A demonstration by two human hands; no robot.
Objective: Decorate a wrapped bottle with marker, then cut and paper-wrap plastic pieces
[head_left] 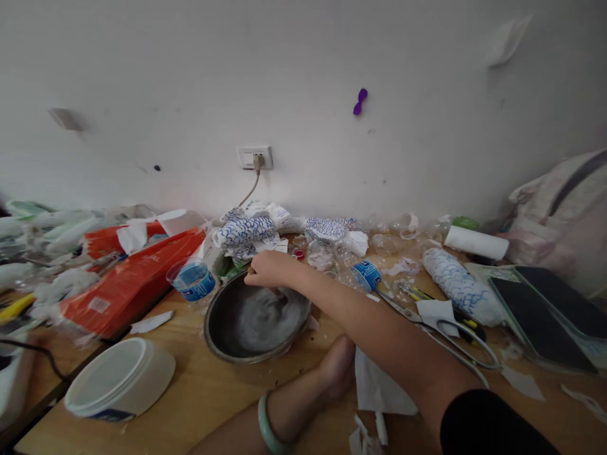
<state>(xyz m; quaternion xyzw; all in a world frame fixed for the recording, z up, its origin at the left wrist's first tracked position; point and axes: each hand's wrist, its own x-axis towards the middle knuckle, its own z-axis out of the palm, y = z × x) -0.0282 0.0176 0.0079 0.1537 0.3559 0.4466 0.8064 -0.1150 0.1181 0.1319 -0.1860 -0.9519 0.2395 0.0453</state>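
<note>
My right hand reaches over a round metal basin, its fingers curled together near the far rim. What it holds is too hidden to name. Greyish, cloudy liquid lies in the basin, with a blurred dark shape below the hand. My left hand, with a pale green bangle on its wrist, rests on the table right of the basin, beside a white sheet. Its fingers are hidden behind my right forearm.
A white plastic tub stands front left, a clear cup with a blue label behind it. Large scissors, a blue-patterned roll and dark panels lie right. Orange packaging is left; plastic scraps line the wall.
</note>
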